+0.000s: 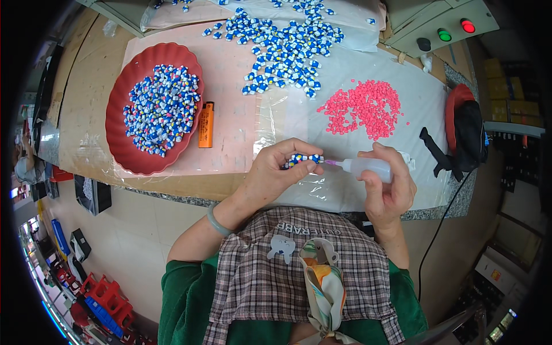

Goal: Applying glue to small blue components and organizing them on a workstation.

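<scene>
Over the front of the work table, my left hand (282,167) is closed round several small blue-and-white pieces (306,158), lined up between its fingers and thumb. My right hand (388,184) grips a small translucent squeeze bottle (369,169) with a thin pinkish nozzle. That nozzle tip points left and reaches the pieces at my left fingers; whether it touches them I cannot tell. Beyond the bottle lies a spread of tiny pink pieces (374,106). A large heap of blue-and-white pieces (282,52) covers the far middle of the table.
A red scalloped tray (115,123) full of blue-and-white pieces stands at left, with an orange lighter (206,126) beside it. At right are a black strap (440,155), a red dish (454,103) under a black thing, and a grey control box (440,26) with lit buttons.
</scene>
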Tool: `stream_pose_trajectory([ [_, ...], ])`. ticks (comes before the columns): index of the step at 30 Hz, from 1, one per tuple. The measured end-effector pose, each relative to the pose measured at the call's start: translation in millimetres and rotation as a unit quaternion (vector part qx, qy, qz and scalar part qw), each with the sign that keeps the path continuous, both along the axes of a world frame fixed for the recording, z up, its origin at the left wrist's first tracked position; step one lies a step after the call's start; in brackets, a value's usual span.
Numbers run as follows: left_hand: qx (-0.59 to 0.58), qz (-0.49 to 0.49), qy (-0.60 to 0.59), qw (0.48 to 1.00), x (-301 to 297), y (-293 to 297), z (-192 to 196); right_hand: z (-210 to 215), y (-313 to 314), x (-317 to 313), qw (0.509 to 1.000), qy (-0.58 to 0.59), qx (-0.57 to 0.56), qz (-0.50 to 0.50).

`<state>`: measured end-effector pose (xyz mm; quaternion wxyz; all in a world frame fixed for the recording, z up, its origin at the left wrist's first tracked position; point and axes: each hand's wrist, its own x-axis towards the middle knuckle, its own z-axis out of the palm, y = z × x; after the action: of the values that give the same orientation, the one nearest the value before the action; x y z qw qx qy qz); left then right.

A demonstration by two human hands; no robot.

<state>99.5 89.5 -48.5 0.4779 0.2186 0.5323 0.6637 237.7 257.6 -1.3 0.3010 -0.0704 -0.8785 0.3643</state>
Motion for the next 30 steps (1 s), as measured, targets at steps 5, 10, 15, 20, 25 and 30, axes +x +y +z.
stream_pose_trajectory([
  [5, -0.021, 0.020, -0.006, 1.000, -1.6, -1.8, 0.9, -4.8, 12.9, -3.6, 0.929, 0.038, -0.364, -0.045],
  [10, -0.025, 0.026, 0.005, 0.999, -2.3, -4.4, -0.5, -18.0, 29.9, -6.2, 0.862, -0.039, -0.502, -0.061],
  [15, -0.056, 0.017, -0.003, 0.998, -3.1, -6.2, 5.9, -40.6, 30.4, -8.1, 0.863, -0.103, -0.491, -0.057],
  [20, -0.031, 0.027, 0.005, 0.999, -1.8, -10.4, 1.8, -40.9, 19.6, -27.2, 0.982, -0.160, -0.052, -0.080],
  [25, -0.034, 0.024, 0.007, 0.999, -3.9, -13.5, 2.6, -41.8, 14.7, -37.4, 0.985, -0.153, -0.012, -0.079],
  [30, -0.042, 0.027, 0.028, 0.998, -4.5, -15.9, 3.4, -39.8, 14.3, -46.1, 0.984, -0.171, 0.039, -0.023],
])
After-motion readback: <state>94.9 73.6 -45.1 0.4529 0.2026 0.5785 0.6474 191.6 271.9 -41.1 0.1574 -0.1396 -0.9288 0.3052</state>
